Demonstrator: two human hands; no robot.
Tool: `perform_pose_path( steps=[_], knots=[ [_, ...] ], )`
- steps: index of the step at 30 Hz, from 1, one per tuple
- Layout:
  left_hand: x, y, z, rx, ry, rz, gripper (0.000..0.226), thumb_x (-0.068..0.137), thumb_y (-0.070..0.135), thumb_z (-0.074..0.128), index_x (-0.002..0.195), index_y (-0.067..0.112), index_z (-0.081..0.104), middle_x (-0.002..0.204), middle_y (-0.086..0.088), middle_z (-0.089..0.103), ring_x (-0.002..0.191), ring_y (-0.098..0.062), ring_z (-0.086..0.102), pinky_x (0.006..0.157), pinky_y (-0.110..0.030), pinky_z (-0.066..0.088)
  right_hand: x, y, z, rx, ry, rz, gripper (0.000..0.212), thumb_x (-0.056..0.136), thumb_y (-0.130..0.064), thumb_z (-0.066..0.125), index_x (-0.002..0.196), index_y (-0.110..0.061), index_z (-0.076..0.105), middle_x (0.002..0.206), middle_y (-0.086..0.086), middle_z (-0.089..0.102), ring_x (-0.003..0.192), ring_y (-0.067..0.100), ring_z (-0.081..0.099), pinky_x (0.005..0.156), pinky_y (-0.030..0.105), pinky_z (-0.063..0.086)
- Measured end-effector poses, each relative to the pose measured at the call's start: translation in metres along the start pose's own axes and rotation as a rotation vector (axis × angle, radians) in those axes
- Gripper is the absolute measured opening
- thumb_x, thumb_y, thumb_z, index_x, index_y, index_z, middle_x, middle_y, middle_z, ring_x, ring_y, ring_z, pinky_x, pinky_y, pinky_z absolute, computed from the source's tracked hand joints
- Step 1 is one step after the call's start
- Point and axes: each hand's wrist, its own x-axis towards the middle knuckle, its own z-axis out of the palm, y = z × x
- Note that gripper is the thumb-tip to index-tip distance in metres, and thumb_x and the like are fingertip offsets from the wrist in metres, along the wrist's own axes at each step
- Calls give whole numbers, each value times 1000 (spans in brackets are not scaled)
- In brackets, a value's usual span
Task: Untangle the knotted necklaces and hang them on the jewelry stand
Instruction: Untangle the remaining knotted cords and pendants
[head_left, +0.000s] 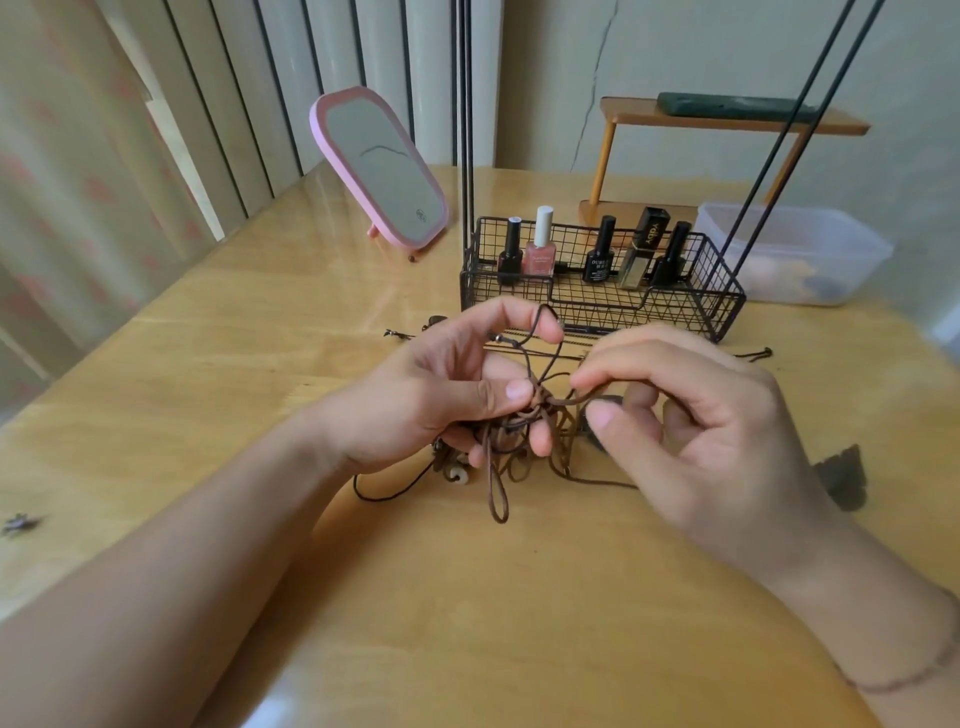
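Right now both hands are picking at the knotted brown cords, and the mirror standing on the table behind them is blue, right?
Not quite. The head view shows the mirror has a pink frame, not blue. The rest holds: the left hand and the right hand both pinch the knotted brown cords, and the mirror stands on the table behind them.

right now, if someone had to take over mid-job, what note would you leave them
Left hand: grips the knotted brown cords at the knot.
Right hand: pinches one strand beside the knot.
The tangle is held just above the table; loops and beads dangle below.
The black wire jewelry stand sits behind, nothing visibly hung on it.
Done: nothing freed.
Left: untangle, then hang each necklace.
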Motion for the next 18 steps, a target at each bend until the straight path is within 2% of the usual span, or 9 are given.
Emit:
perform_pose_path(
  steps=[2,3,5,7,8,12,16,18],
  knots=[
    [0,0,1,-12,12,-7,30,95,12,59,118,19,42,79,-7,72,50,-12,57,46,-17,44,-2,-3,-2,-5,-11,-45,7,83,-15,68,87,-12,72,108,-1,59,65,19,50,61,11,34],
    [0,0,2,-11,17,-9,30,95,12,62,117,18,42,79,-6,73,51,-13,59,45,-18,44,-2,-5,-2,-9,-21,-52,11,83,-23,70,86,-13,73,110,-1,57,68,19,52,62,15,37],
    [0,0,3,17,33,-13,30,91,9,61,113,16,41,76,-5,72,50,-16,62,43,-18,41,-2,-5,0,-41,-23,-28,24,81,-39,74,85,-16,75,112,-3,55,73,22,57,60,31,46],
    [0,0,4,59,51,-9,29,89,4,59,109,15,41,71,-4,70,52,-18,64,42,-20,40,-1,-4,2,-88,6,10,29,81,-46,73,85,-18,76,111,-6,56,75,22,58,61,39,48],
    [1,-1,5,85,57,-3,30,88,4,60,108,15,41,70,-5,69,53,-18,65,42,-21,40,-1,-4,2,-98,13,26,28,81,-46,72,84,-18,76,111,-8,57,74,20,58,61,38,48],
    [0,-1,6,173,84,26,30,88,10,63,109,16,44,70,-11,66,57,-23,67,45,-28,43,-1,-3,1,-99,-14,75,16,82,-36,70,81,-21,76,108,-13,58,78,16,60,62,18,40],
    [1,-4,8,157,120,73,31,89,4,62,117,12,51,72,-15,67,59,-23,62,58,-30,53,-1,-2,2,-78,-45,110,9,80,-31,70,77,-23,71,107,-12,58,81,17,60,62,24,46],
    [2,-5,7,193,162,88,30,89,5,66,117,12,55,72,-16,66,61,-22,58,64,-31,50,0,-2,1,-43,-61,124,10,81,-32,68,77,-23,70,108,-13,57,84,16,59,63,22,47]
  ],
)
